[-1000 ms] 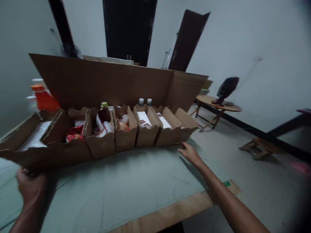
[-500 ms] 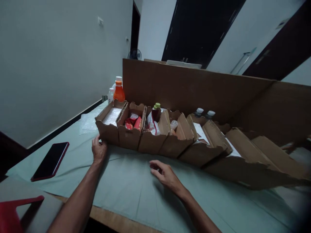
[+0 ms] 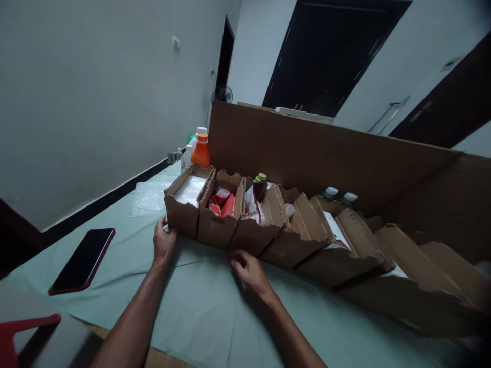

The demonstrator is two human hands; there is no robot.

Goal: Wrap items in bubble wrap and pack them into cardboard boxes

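Ragged-edged corrugated bins [image 3: 297,250] are standing in a row on the green cloth-covered counter [image 3: 199,306], running left to near right. Leftmost bin [image 3: 181,219] is holding a flat, shiny plastic-wrapped pack [image 3: 191,191]; second bin [image 3: 214,231] is holding crinkly red packets [image 3: 223,205]. Left hand [image 3: 164,243] is reaching forward, fingers bending at the leftmost bin's near-left corner; tips part-hidden, can't tell if pinching. Right hand [image 3: 250,273] is hovering low by the third bin's [image 3: 253,236] near base, fingers curling loosely, thumb apart; contact unclear.
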